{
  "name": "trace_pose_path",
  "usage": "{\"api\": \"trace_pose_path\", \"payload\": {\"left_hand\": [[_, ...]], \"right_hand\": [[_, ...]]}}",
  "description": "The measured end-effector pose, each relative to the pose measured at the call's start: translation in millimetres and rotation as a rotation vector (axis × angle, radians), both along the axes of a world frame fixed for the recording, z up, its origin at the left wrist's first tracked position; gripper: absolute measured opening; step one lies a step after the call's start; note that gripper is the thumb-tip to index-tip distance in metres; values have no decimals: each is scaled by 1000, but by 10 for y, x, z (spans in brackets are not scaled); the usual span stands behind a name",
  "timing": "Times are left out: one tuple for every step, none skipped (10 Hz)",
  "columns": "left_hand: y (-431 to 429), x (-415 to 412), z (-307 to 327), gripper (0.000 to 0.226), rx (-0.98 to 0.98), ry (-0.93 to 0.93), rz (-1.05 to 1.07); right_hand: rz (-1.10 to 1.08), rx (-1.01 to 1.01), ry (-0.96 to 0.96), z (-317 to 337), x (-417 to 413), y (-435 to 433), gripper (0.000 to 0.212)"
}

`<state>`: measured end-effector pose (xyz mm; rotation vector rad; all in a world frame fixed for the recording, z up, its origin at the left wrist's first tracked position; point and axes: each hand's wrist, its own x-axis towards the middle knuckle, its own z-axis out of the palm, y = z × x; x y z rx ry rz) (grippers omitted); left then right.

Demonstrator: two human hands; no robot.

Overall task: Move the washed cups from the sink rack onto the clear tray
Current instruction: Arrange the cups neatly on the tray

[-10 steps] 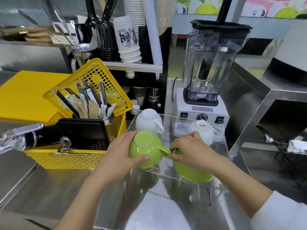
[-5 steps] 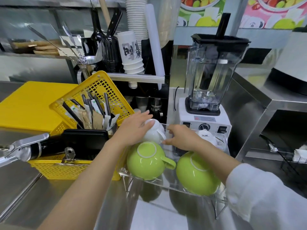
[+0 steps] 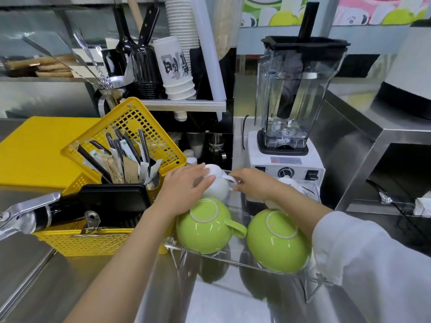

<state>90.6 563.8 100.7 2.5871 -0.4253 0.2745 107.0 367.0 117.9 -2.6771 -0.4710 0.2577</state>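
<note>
A clear tray (image 3: 235, 258) on short legs stands on the steel counter with cups upside down on it. Two green cups sit at its front: one on the left (image 3: 205, 226) with its handle pointing right, one on the right (image 3: 277, 241). Behind them, a white cup (image 3: 218, 183) stands at the back left. My left hand (image 3: 186, 188) rests over it, and my right hand (image 3: 254, 185) pinches its handle. A second white cup (image 3: 291, 184) at the back right is partly hidden by my right wrist.
A yellow basket (image 3: 77, 241) with a black tray and a holder of straws and cutlery stands left of the tray. A blender (image 3: 289, 127) is right behind the tray. A metal tap handle (image 3: 28, 213) juts in from the left. A shelf of paper cups (image 3: 177, 73) is behind.
Both hands left the green cups at the tray's front and reached back to the white cup at the back left. In the last half second they barely moved.
</note>
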Motion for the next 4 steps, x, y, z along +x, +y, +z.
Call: {"api": "trace_pose_path", "payload": {"left_hand": [[-5,-4,18,70,15,-15,3],[-1,-5,31,71,18,-9,8],[20,-5,20,72,-8,-2,-22],[71,-11,114,73,-65,5,-15]], "right_hand": [[-4,-19,-19,-64,81,-13,9],[-11,-30,-1,-22,45,-29,13],[-2,-49,18,17,9,-58,34],[-20,-17,-80,259,-113,-166,49]]}}
